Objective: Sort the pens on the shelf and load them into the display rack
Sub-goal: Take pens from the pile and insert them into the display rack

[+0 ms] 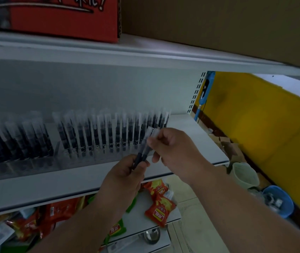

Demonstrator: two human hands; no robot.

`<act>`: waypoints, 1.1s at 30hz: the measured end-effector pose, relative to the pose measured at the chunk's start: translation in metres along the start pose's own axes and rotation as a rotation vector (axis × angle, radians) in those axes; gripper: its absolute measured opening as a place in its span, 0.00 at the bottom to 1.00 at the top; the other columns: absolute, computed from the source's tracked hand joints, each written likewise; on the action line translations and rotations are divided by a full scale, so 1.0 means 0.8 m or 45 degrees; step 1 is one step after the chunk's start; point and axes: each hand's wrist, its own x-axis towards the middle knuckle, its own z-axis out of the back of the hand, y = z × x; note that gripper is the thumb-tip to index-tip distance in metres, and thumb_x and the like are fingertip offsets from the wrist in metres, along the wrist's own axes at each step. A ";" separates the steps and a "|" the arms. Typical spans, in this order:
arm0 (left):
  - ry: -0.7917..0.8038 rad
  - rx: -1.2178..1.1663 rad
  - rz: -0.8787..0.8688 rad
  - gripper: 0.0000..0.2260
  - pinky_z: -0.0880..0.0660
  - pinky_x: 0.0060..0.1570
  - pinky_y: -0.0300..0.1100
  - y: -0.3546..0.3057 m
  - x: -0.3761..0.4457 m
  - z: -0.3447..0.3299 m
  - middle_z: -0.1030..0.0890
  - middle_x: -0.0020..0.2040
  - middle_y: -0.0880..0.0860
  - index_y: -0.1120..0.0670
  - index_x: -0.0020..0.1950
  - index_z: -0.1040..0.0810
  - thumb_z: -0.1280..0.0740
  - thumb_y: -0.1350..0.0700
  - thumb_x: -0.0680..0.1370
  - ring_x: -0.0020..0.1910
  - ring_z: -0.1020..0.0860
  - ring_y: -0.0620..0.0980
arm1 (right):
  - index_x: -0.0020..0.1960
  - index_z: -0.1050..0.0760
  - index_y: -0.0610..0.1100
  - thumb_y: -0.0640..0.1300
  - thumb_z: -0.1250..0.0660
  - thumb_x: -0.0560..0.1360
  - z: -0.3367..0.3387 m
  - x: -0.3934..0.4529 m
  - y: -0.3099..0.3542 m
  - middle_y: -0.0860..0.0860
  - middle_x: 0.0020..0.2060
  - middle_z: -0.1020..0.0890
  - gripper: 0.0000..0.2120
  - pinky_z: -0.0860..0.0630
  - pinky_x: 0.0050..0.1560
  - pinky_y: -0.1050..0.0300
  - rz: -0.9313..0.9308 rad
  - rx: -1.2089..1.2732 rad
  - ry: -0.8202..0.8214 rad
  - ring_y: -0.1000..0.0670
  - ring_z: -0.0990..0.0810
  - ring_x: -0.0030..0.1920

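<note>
pens (142,152), two it seems, sit just in front of the display rack (76,161) near its right end, held between both hands; the left hand (127,172) grips their dark lower ends in curled fingers, the right hand (171,147) pinches the pale caps. the rack on the shelf (196,136) already carries a long row of upright pens. this looks like the loading step: next, probably separate one pen and drop it upright into a free slot at the rack's right end
</note>
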 end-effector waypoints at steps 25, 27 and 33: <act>-0.234 -0.138 0.132 0.11 0.45 0.23 0.37 0.002 -0.020 0.021 0.35 0.27 0.51 0.61 0.49 0.22 0.42 0.58 0.84 0.23 0.43 0.46 | 0.48 0.26 0.44 0.46 0.39 0.82 0.053 0.074 -0.006 0.51 0.38 0.22 0.07 0.34 0.36 0.58 0.439 -0.676 -0.543 0.52 0.25 0.38; -0.234 -0.130 0.129 0.11 0.46 0.22 0.37 0.005 -0.021 0.023 0.35 0.28 0.52 0.60 0.49 0.22 0.42 0.58 0.84 0.24 0.44 0.46 | 0.48 0.27 0.44 0.46 0.39 0.82 0.051 0.078 -0.005 0.50 0.38 0.21 0.07 0.32 0.36 0.58 0.437 -0.657 -0.526 0.51 0.23 0.39; -0.214 -0.129 0.130 0.11 0.45 0.22 0.37 0.011 -0.022 0.023 0.36 0.29 0.53 0.61 0.50 0.22 0.42 0.59 0.84 0.24 0.43 0.46 | 0.49 0.26 0.43 0.47 0.40 0.82 0.059 0.084 -0.009 0.49 0.40 0.20 0.08 0.27 0.40 0.56 0.336 -0.684 -0.552 0.48 0.21 0.42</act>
